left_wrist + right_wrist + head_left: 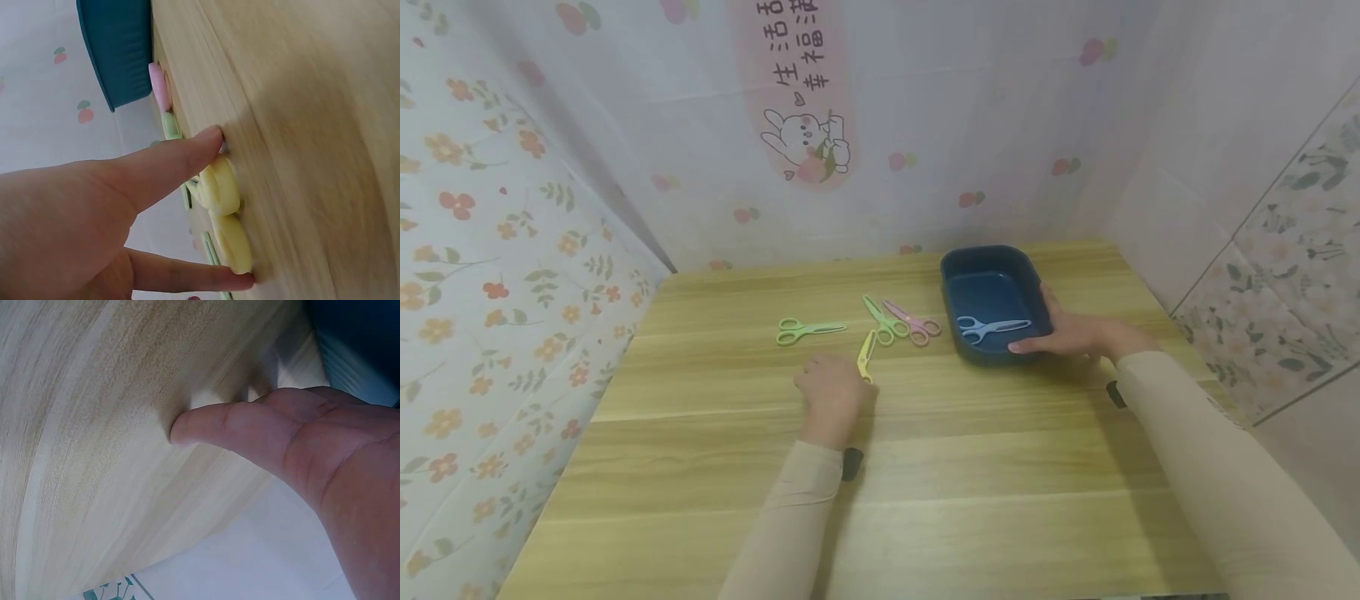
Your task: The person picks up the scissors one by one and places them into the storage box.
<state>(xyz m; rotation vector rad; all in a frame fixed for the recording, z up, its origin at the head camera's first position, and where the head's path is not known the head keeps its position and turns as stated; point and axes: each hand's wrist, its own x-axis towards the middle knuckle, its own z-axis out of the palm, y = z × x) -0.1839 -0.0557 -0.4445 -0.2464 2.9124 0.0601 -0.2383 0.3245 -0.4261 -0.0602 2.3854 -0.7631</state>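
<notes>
My left hand [833, 387] is low over the table at a pair of yellow scissors [866, 354]. In the left wrist view, thumb and a finger stand on either side of the yellow handles [222, 187], which rest on the tabletop. My right hand [1075, 333] holds a dark blue tray [953, 312] at its near right corner, the thumb over the rim. Inside that tray lies a pair of blue scissors [992, 327]. Left of it, pink scissors [916, 323] lie against green scissors [885, 322]. A second pair of green scissors [808, 330] sits further left.
The wood-grain table [940, 508] reaches back to a hanging cloth [910, 108] with fruit prints and a rabbit. Floral cloth [497, 292] hangs along the left side, and a pale panelled surface with flower patterns [1292, 250] borders the right.
</notes>
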